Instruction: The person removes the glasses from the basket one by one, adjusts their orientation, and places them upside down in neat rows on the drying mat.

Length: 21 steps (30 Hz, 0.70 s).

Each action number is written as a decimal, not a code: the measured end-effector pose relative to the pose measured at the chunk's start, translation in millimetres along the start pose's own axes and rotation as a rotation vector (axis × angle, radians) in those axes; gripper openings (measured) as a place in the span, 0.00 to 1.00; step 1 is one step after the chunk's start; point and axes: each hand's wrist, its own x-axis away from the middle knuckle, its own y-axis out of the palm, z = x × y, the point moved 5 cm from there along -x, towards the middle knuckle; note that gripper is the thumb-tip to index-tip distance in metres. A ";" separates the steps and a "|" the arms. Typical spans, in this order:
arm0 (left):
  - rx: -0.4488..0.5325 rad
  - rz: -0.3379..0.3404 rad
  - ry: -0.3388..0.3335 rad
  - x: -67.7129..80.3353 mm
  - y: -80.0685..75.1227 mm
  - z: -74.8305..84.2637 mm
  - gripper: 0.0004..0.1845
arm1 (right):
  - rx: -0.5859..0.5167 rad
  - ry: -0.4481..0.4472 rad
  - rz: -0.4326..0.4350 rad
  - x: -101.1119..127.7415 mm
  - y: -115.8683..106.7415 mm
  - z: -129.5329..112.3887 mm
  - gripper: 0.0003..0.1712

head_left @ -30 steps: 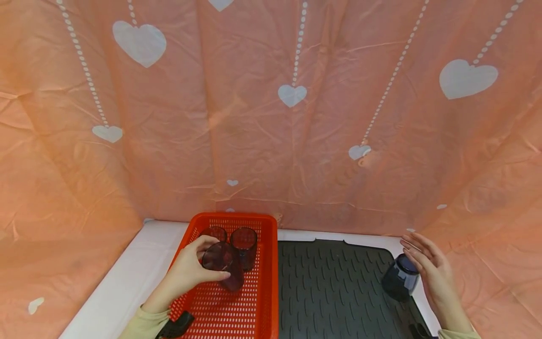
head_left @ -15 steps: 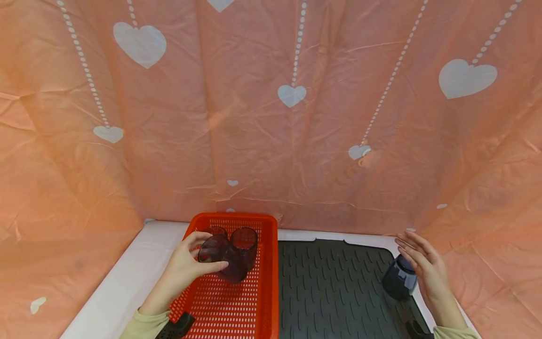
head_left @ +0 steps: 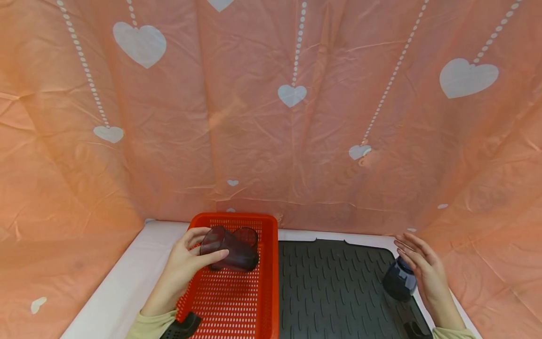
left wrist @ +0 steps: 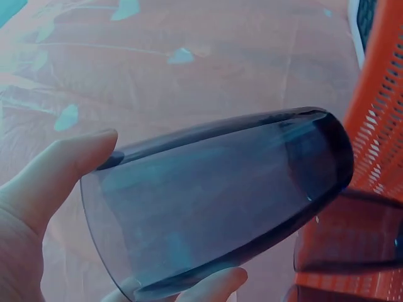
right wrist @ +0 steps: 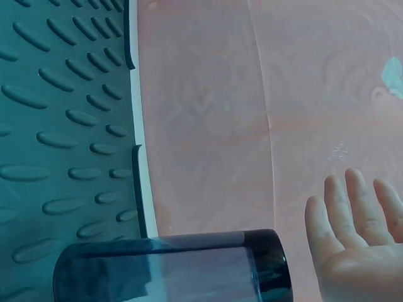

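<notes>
A purple-tinted drinking glass [head_left: 235, 254] is gripped near its rim by my left hand [head_left: 182, 263], thumb on one side and fingers on the other. It is tilted over the red basket [head_left: 267, 301], its thick base pointing right. Behind it shows the rim of another such glass [head_left: 250, 234]; the left wrist view has this other glass [left wrist: 346, 236] lower right. At the far right, my right hand [head_left: 427, 273] is held with fingers extended beside a dark glass [head_left: 398, 282]. That glass stands base up on the black ridged mat [head_left: 330, 287].
The basket and the mat lie side by side on a white table [head_left: 114, 278]. A peach curtain [head_left: 254, 141] with white hearts hangs close behind and along both sides. Dark straps [head_left: 182, 326] sit at both wrists.
My left hand has lifted and tipped the glass, so its base has swung rightward and up toward the back of the basket. My right hand has shifted slightly left.
</notes>
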 end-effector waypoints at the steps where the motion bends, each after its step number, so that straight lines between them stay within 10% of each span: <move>1: 0.019 0.002 0.008 -0.1 1.5 1.2 0.34 | -0.004 -0.001 -0.002 0.0 0.6 0.7 0.24; 21: 0.362 -0.036 -0.009 -2.2 52.9 -0.4 0.25 | 0.079 0.092 -0.017 -2.0 23.1 25.5 0.22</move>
